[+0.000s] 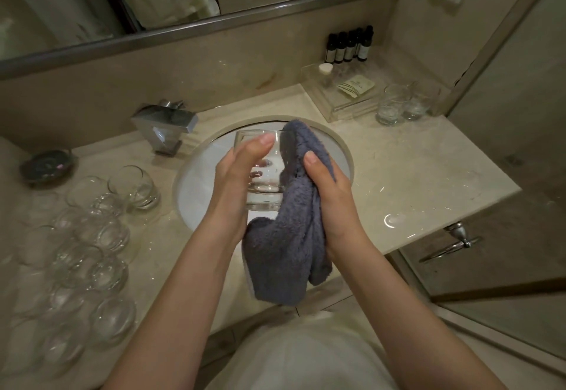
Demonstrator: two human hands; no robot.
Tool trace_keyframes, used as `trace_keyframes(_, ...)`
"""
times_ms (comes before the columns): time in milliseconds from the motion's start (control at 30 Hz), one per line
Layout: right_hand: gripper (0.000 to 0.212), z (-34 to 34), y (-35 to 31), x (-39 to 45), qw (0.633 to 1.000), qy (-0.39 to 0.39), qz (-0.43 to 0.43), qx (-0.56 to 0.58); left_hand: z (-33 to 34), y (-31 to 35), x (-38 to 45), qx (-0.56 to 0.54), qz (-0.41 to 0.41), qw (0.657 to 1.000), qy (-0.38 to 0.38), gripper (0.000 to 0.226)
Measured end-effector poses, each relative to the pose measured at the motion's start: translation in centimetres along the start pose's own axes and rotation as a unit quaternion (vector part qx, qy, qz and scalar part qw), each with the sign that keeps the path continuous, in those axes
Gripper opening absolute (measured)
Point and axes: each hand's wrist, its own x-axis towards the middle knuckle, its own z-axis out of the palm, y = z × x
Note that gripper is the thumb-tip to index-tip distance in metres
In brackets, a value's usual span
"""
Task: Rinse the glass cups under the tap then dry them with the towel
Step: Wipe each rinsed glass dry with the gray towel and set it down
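Above the white round sink [202, 175] my left hand [237, 175] grips a clear glass cup [265, 189], rim pointing away from me. A grey-blue towel [291, 236] hangs against the cup's right side. My right hand [329, 187] holds that towel, thumb on top, pressing it to the glass. The chrome tap [165, 126] stands at the back left of the sink; no water shows under it.
Several glass cups [101, 230] crowd the counter on the left, near a dark soap dish [47, 166]. Two glass cups [401, 104] stand at the back right beside a clear tray [346, 95] and dark bottles [349, 44]. A glass shower door [502, 205] is at right.
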Motion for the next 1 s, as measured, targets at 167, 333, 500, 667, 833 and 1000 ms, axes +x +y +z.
trace_keyframes(167, 0.046, 0.7, 0.9, -0.3, 0.998, -0.02, -0.041, -0.046, -0.7, -0.9, 0.2, 0.066, 0.025, 0.99, 0.119, 0.067)
trace_keyframes(333, 0.038, 1.7, 0.8, -0.3, 0.992, -0.061, -0.075, -0.078, -1.1, -1.0, -0.1, 0.065, 0.002, 0.992, 0.108, 0.067)
trace_keyframes(500, 0.029, 1.3, 0.7, -0.1, 1.0, -0.008, -0.006, 0.001, -1.8, 0.0, -0.1, -0.019, -0.038, 0.999, 0.014, 0.066)
trace_keyframes(667, 0.044, 1.1, 0.7, -0.3, 1.0, 0.01, 0.007, -0.004, -1.9, -0.1, 0.5, 0.121, 0.031, 0.988, 0.089, 0.061)
trace_keyframes(833, 0.057, 1.3, 0.5, -0.1, 1.0, 0.003, -0.013, -0.024, -1.6, 0.3, 0.0, 0.296, 0.104, 0.942, 0.121, 0.071)
trace_keyframes(1000, 0.049, 1.2, 0.2, 0.4, 0.999, -0.012, 0.025, 0.037, -1.9, 0.6, 0.0, 0.077, -0.005, 0.997, 0.027, 0.061)
